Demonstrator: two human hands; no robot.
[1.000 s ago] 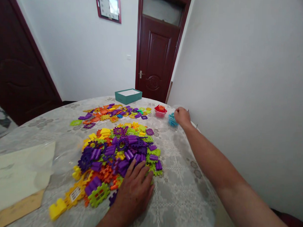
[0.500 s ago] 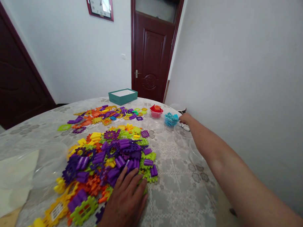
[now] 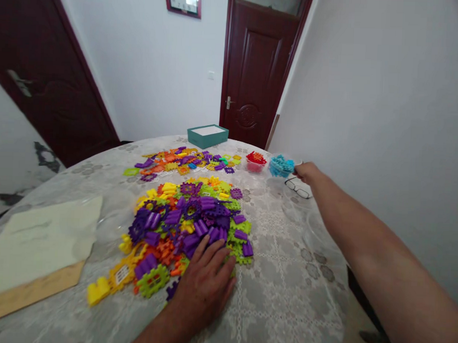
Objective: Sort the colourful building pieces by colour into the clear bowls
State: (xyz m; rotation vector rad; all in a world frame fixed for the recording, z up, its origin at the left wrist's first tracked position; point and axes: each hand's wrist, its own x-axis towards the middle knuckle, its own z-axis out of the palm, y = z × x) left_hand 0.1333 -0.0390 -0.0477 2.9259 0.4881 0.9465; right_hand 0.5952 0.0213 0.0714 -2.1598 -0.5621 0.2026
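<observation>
My right hand (image 3: 304,171) reaches far across the table, its fingers closed on the near right rim of a clear plastic bowl of blue pieces (image 3: 281,166). The bowl looks slightly raised and tilted; its underside is hard to make out. My left hand (image 3: 209,276) lies open, palm down, at the near edge of a large heap of plastic building pieces. Its fingertips touch purple tube-like pieces (image 3: 200,227) and its side rests by green ones (image 3: 243,254). Beside the blue bowl stands a clear bowl of red pieces (image 3: 256,163).
Eyeglasses (image 3: 299,189) lie near my right wrist. A second spread of mixed pieces (image 3: 171,166) sits further back, before a teal box (image 3: 207,136). On the left are a pale sheet (image 3: 42,230) and a board edge (image 3: 33,289). Clear plastic lids or bowls lie around.
The view has turned left and downward. The blue bowl in my right hand has shifted up and away relative to the red bowl, uncovering more of the eyeglasses. My left hand stays on the heap.
</observation>
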